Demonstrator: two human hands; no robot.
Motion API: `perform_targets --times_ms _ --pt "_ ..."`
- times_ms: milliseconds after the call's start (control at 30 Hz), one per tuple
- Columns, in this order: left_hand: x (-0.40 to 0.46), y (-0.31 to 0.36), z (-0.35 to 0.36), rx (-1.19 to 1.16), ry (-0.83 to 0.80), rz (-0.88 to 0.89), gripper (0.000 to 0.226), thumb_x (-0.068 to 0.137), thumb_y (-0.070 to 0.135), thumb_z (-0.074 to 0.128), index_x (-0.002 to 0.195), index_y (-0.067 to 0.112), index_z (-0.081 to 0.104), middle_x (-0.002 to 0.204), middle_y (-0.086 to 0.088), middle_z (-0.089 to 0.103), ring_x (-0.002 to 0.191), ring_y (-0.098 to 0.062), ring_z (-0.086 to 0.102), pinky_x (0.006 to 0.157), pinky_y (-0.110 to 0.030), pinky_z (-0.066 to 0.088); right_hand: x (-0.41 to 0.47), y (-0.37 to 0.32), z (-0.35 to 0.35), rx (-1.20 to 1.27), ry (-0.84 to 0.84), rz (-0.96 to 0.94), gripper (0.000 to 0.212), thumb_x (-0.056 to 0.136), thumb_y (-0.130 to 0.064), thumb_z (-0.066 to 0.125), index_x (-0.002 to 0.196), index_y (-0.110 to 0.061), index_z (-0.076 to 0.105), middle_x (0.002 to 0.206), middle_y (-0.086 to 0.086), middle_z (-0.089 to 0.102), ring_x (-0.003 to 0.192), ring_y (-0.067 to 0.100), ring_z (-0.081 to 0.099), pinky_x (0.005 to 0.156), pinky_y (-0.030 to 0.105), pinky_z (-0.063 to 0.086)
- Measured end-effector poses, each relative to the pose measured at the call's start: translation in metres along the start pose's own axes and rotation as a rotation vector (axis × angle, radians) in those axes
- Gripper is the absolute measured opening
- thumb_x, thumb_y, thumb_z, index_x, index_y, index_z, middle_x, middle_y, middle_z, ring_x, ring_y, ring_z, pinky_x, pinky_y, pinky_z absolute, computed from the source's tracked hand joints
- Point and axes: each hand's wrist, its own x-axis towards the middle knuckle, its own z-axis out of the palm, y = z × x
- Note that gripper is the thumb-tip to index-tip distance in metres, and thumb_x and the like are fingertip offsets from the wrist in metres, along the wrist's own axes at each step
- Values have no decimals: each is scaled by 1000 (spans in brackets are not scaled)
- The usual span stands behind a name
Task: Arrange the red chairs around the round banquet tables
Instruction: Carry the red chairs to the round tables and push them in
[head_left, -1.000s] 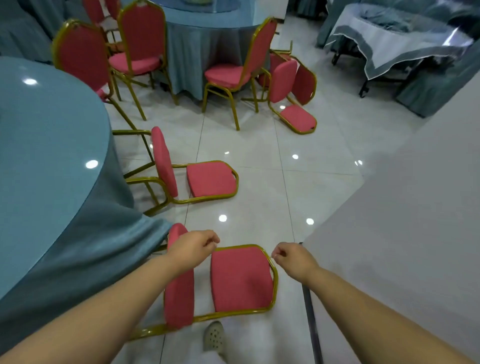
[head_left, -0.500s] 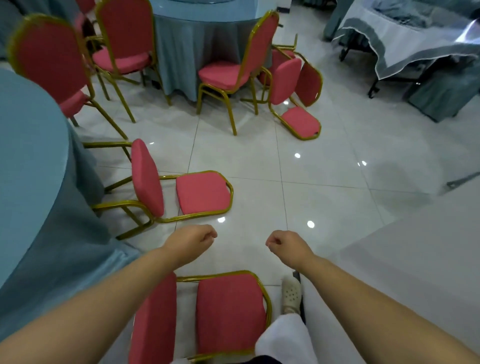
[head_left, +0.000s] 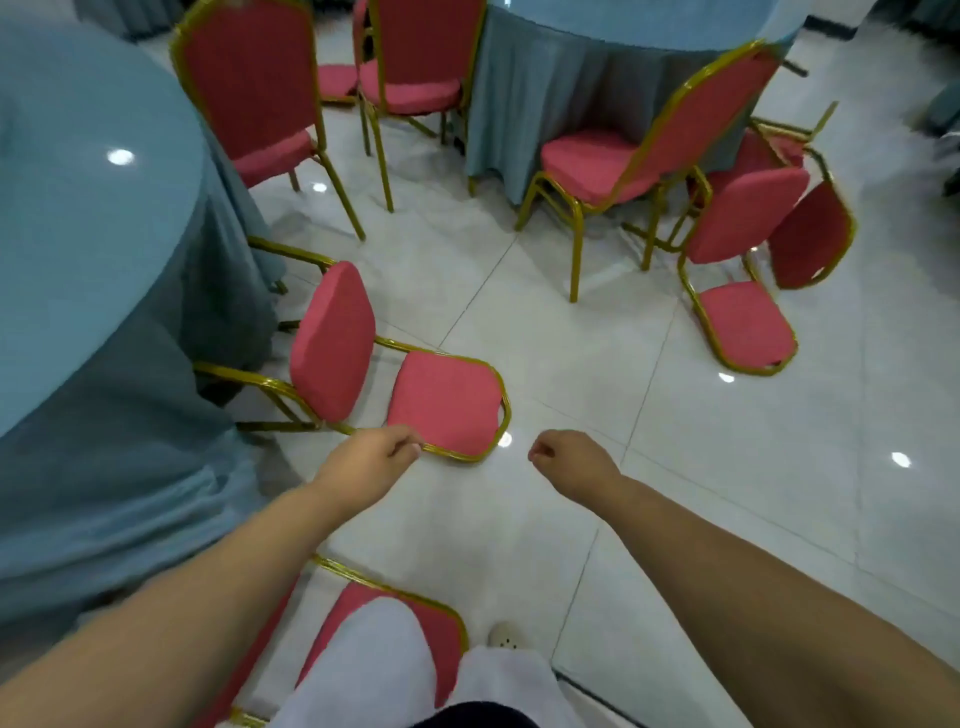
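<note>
Three upright chairs (head_left: 249, 98) are already standing beyond both curled, empty hands, left hand (head_left: 369, 460), right hand (head_left: 571, 460); a toppled chair (head_left: 395, 374) just ahead is awaiting righting.

The nearest fallen chair (head_left: 415, 623) is largely hidden behind the person's white-clad legs (head_left: 374, 670) and cut by the bottom edge. The near round table (head_left: 78, 218) runs off the left edge, and the far table (head_left: 597, 62) off the top.

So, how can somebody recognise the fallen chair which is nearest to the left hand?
Start at the big blue-clothed round table on the left. The fallen chair lies on the tiles beside its cloth, just beyond the left hand. Unlike the upright chairs behind it, its gold legs point toward the table.
</note>
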Motion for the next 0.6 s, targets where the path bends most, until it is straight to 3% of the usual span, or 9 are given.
perform_targets --times_ms 133,267,400,467,600 --pt "24 7 -17 1 76 -98 14 96 29 50 95 23 63 90 2 66 86 -18 59 75 -31 46 50 -7 -20 -35 -78 -91 25 93 -21 43 98 -8 64 97 6 65 92 25 60 74 34 48" --pt "63 0 -34 -33 90 -166 17 97 31 48 101 25 63 88 10 62 86 -11 57 69 -25 42 107 -34 -28 -43 -157 -195 17 91 -16 47 82 -20 61 77 -9 56 78 17 55 56 22 36" --pt "120 -16 -59 -134 117 -182 15 94 27 52 101 23 64 93 7 65 92 -13 61 82 -28 49 167 -79 -41 -29 -185 -252 18 91 -14 47 83 -20 62 78 -10 55 76 12 51 61 22 39" --pt "143 -26 -77 -172 158 -206 17 94 25 52 104 20 65 95 7 65 93 -12 60 79 -24 46 197 -107 -48 -78 -202 -296 26 92 -12 46 70 -27 51 69 -14 49 70 8 47 55 16 32" --pt "161 -52 -104 -235 242 -308 20 95 24 51 110 18 63 97 7 63 92 -10 57 74 -21 41 244 -165 -53 -186 -281 -421 34 91 -11 45 64 -31 43 64 -14 46 60 1 41 52 18 30"
